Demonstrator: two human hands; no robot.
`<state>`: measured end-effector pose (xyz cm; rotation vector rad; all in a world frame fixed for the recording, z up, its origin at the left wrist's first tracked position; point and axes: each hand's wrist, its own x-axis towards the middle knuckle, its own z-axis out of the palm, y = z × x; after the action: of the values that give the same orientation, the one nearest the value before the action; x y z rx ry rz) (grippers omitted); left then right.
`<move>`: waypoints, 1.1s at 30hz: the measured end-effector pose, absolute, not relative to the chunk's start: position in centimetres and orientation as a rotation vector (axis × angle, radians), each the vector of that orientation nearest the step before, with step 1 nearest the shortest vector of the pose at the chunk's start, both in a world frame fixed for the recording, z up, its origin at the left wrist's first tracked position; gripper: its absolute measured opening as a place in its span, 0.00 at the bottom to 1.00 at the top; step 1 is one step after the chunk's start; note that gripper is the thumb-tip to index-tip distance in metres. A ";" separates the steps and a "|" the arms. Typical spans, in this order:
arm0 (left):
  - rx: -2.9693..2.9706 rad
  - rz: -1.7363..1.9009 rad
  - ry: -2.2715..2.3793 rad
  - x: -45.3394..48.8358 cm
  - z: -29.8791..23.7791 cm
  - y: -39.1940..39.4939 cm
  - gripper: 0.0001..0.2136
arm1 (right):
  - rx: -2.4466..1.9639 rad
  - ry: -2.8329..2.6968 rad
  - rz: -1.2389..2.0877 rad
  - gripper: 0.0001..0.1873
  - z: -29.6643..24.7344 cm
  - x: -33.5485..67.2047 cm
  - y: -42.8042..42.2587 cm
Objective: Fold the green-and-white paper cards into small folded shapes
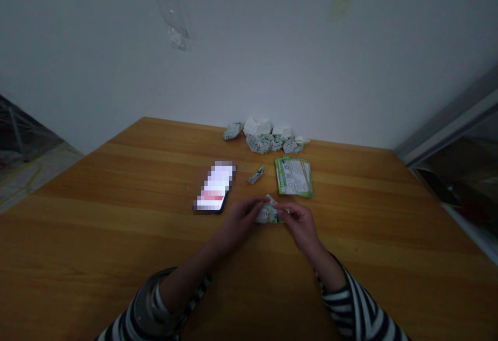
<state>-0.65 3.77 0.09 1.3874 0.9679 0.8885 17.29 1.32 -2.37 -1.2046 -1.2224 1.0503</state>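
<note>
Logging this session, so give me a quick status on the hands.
Left hand and right hand pinching folded green-and-white paper. Smartphone beyond left hand, apart. Printed green sheet ahead.

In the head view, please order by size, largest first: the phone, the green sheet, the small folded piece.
The phone and the green sheet look about equal, so I do not rank them; the small folded piece is smallest.

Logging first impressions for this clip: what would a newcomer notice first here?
The left hand and right hand pinch a folded green-and-white printed paper near the middle of the wooden table. Just left of them lies a phone with a bright, blurred screen. At the far table edge sits a heap of crumpled white-and-green paper pieces.
</note>
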 end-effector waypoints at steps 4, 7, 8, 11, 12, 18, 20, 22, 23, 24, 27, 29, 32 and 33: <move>1.212 0.879 0.947 -0.7 0.4 3.7 0.18 | -1.189 -1.221 1.105 0.08 -2.6 17.4 1.4; 1.274 0.910 0.981 -1.0 0.2 4.1 0.13 | -1.161 -1.149 1.162 0.09 -2.5 17.4 1.4; 1.316 0.913 0.991 -1.0 0.2 4.2 0.11 | -1.157 -1.124 1.167 0.09 -2.4 17.4 1.4; 1.435 0.906 1.007 -1.2 0.1 4.5 0.08 | -1.162 -1.105 1.157 0.08 -2.1 17.4 1.5; 1.468 0.908 1.017 -1.2 0.1 4.5 0.08 | -1.161 -1.118 1.159 0.08 -2.0 17.5 1.5; 1.678 0.919 1.123 -1.4 0.3 4.3 0.11 | -1.158 -1.181 1.190 0.09 -1.8 17.8 1.4; 1.727 0.896 1.144 -1.5 0.4 4.2 0.13 | -1.166 -1.188 1.186 0.10 -1.8 17.8 1.4; 1.726 0.886 1.130 -1.6 0.4 4.2 0.14 | -1.162 -1.199 1.203 0.11 -1.8 17.9 1.4; 1.706 0.903 1.111 -1.5 0.4 4.2 0.13 | -1.159 -1.207 1.216 0.12 -1.9 17.9 1.4; 1.677 0.924 1.083 -1.5 0.3 4.2 0.13 | -1.155 -1.215 1.227 0.12 -1.9 18.0 1.4; 1.533 0.974 1.008 -1.2 0.0 4.3 0.12 | -1.150 -1.226 1.228 0.12 -2.0 18.0 1.4; 1.422 0.961 0.998 -1.0 -0.2 4.3 0.12 | -1.154 -1.235 1.210 0.13 -2.1 17.9 1.4; 1.259 0.953 1.029 -0.9 -0.3 4.3 0.14 | -1.155 -1.234 1.161 0.13 -2.0 17.7 1.4; 1.208 0.951 1.033 -0.8 -0.3 4.2 0.15 | -1.154 -1.226 1.142 0.12 -2.0 17.6 1.3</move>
<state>-0.82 4.23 -0.31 1.2080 1.0327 0.9514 17.59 1.33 -1.99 -1.1545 -1.2261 1.1421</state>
